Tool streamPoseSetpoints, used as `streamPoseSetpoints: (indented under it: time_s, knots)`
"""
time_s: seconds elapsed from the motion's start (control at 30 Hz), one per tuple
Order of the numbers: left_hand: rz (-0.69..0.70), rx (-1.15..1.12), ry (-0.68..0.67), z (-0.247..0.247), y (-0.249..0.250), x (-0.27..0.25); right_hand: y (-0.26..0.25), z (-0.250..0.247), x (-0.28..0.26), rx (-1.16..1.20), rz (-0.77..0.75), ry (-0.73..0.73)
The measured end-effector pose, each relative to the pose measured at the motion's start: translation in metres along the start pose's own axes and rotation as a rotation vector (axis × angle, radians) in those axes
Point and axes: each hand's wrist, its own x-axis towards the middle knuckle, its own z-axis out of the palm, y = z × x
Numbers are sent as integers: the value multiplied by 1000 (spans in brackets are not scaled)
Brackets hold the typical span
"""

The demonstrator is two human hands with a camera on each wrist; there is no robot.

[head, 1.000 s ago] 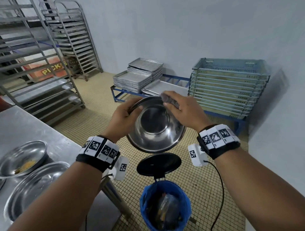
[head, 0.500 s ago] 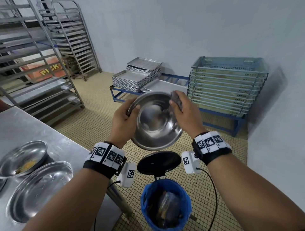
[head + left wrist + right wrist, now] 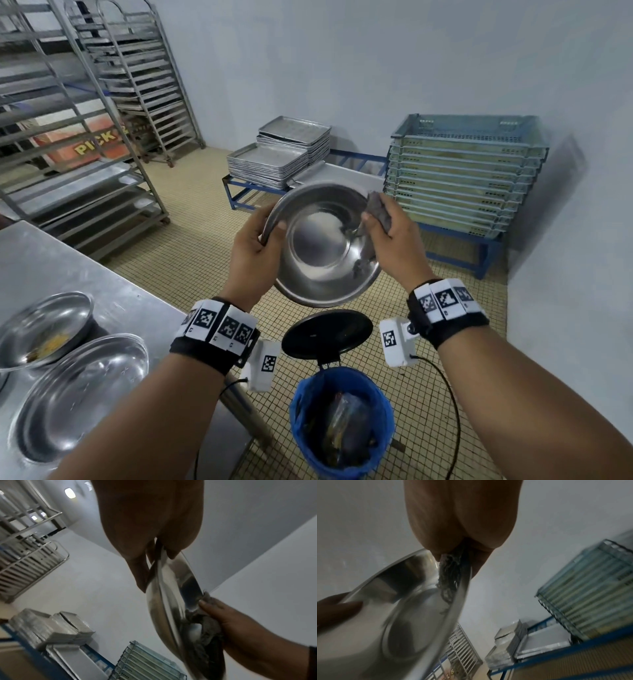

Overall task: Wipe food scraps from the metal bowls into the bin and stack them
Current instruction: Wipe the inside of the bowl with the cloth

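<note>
**Bowl tilted above the bin, cloth at its right rim**

Steel surface fills the near left of the head view, carrying a clean-looking metal bowl and, beyond it, a second bowl with yellow scraps. Just right of the surface, on the tiled floor, stands the bin with its blue liner, its black lid swung up behind it.

Both forearms reach forward over the bin. The left hand is raised with the wrist bent back; its thumb lies inside the rim and its fingers curl behind, gripping the held bowl at its left edge. The bowl is tilted so its inside faces the person, directly above the lid and bin. The right hand clenches a grey cloth and presses it against the bowl's right rim, the cloth draped partly inside the wall.

Compared with half a second ago, the bowl stands a little more upright and the cloth has slid from the upper rim round to the right side.

Farther off, stacked metal trays and pale crates rest on a blue frame by the wall; tall tray racks stand at far left.
</note>
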Motion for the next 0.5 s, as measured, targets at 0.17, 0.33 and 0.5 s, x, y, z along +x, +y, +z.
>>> streamPoseSetpoints:
  time_s: [0.17, 0.33, 0.5]
  knots:
    - [88, 194, -212, -5, 15, 16, -29, -18, 22, -377, -327, -195]
    - [105, 148, -163, -3, 22, 25, -35, -13, 27, -359, -350, -143]
    - [25, -47, 162, -5, 17, 21, 1, 7, -4, -68, -25, -11]
